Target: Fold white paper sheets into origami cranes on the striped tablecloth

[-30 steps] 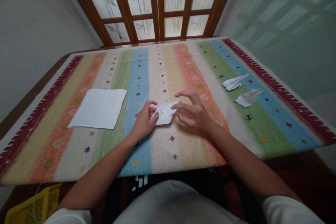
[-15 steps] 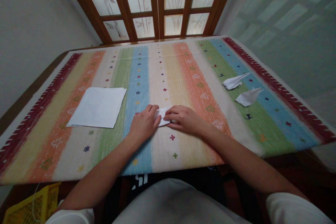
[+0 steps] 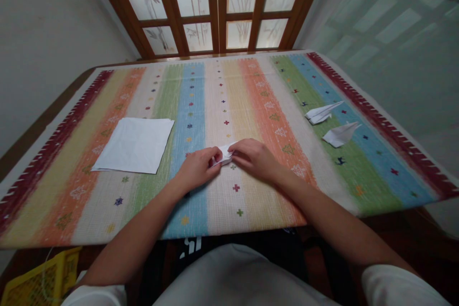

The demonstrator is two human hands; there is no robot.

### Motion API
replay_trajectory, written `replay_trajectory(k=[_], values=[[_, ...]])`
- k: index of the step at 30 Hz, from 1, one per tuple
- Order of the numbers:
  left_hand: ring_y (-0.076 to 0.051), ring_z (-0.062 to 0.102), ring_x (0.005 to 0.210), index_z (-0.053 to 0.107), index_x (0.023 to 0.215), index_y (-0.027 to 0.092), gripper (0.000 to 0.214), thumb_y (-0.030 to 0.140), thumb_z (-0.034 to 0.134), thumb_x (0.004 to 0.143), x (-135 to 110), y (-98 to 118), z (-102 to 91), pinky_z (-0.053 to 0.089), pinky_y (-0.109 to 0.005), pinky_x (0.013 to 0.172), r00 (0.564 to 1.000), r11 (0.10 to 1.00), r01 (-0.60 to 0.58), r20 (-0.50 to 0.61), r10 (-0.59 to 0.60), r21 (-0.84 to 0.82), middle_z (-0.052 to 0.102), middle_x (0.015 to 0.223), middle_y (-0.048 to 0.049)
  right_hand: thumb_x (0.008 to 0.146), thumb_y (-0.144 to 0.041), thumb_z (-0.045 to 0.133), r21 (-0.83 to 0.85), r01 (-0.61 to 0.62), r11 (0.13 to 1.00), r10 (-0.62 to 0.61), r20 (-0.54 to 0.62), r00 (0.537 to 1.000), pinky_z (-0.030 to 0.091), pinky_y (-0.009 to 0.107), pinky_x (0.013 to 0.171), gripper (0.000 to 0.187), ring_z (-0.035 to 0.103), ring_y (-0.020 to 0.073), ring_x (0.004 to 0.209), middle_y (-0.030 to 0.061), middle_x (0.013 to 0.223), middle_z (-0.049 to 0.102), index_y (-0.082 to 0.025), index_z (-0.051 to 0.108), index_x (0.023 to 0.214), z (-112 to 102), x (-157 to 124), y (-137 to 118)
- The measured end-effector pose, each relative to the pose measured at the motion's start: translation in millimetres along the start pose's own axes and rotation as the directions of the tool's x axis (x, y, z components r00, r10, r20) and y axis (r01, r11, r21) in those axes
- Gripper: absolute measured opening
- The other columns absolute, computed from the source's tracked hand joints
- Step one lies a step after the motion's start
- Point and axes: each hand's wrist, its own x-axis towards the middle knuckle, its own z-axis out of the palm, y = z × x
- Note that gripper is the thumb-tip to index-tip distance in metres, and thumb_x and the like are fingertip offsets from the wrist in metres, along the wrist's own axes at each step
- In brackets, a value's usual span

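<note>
A small folded sheet of white paper [image 3: 225, 154] is held between my two hands near the middle of the table. My left hand [image 3: 200, 166] pinches its left side between thumb and fingers. On the right side, my right hand [image 3: 254, 157] grips the paper, its fingers bent and partly hiding the edge. The folds are too small to make out fully. To the left lies a stack of square white paper [image 3: 134, 146]. Two folded white paper cranes, one farther [image 3: 322, 113] and one nearer [image 3: 340, 135], rest on the right part of the cloth.
A striped, patterned tablecloth [image 3: 258, 210] covers the table. Wooden doors with glass panes [image 3: 211, 9] stand beyond the far edge. A glass-like panel [image 3: 390, 43] leans along the right wall. Below the table at left is a yellow plastic basket [image 3: 43, 277].
Both hands have shifted on the folded paper. It is now slightly raised and tilted between my fingers, where before it lay flatter on the cloth. The stack and cranes stay put.
</note>
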Motion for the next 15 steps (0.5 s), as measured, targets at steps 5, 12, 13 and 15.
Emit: replay_trajectory(k=[5, 12, 13, 15], values=[[-0.015, 0.059, 0.066, 0.068, 0.094, 0.020, 0.006, 0.020, 0.065, 0.089, 1.3, -2.2, -0.1, 0.041, -0.027, 0.064, 1.000, 1.000, -0.007, -0.027, 0.007, 0.015, 0.070, 0.080, -0.0007, 0.100, -0.023, 0.067, 0.000, 0.018, 1.000, -0.018, 0.016, 1.000, 0.050, 0.038, 0.088, 0.010, 0.069, 0.0248, 0.098, 0.0096, 0.105, 0.078, -0.021, 0.075, 0.106, -0.8, 0.9, 4.5], [-0.017, 0.063, 0.077, 0.067, 0.100, 0.020, 0.021, 0.009, 0.064, 0.083, -0.3, -2.7, 1.7, 0.047, -0.028, 0.072, 0.988, 0.978, -0.157, 0.023, 0.156, 0.135, 0.071, 0.097, -0.0029, 0.100, -0.016, 0.065, -0.131, 0.106, 0.986, -0.106, 0.009, 0.994, 0.044, 0.038, 0.087, 0.012, 0.065, 0.0237, 0.095, 0.0072, 0.099, 0.078, -0.021, 0.075, 0.094, 1.1, 3.1, 1.3], [-0.017, 0.063, 0.078, 0.067, 0.100, 0.020, 0.022, 0.007, 0.062, 0.082, -0.2, -3.2, 2.4, 0.048, -0.029, 0.074, 0.986, 0.974, -0.168, 0.023, 0.167, 0.152, 0.071, 0.098, -0.0032, 0.100, -0.015, 0.064, -0.149, 0.118, 0.982, -0.118, 0.009, 0.993, 0.043, 0.037, 0.087, 0.013, 0.065, 0.0234, 0.094, 0.0071, 0.098, 0.078, -0.021, 0.075, 0.094, 1.4, 3.4, 0.4], [-0.019, 0.064, 0.082, 0.065, 0.099, 0.020, 0.023, 0.004, 0.059, 0.082, 0.3, -4.2, 4.8, 0.050, -0.030, 0.077, 0.981, 0.967, -0.193, 0.022, 0.192, 0.170, 0.070, 0.100, -0.0043, 0.101, -0.014, 0.063, -0.177, 0.139, 0.974, -0.138, 0.016, 0.990, 0.042, 0.036, 0.084, 0.015, 0.064, 0.0225, 0.092, 0.0071, 0.097, 0.077, -0.020, 0.075, 0.094, 2.0, 3.8, -1.0]])
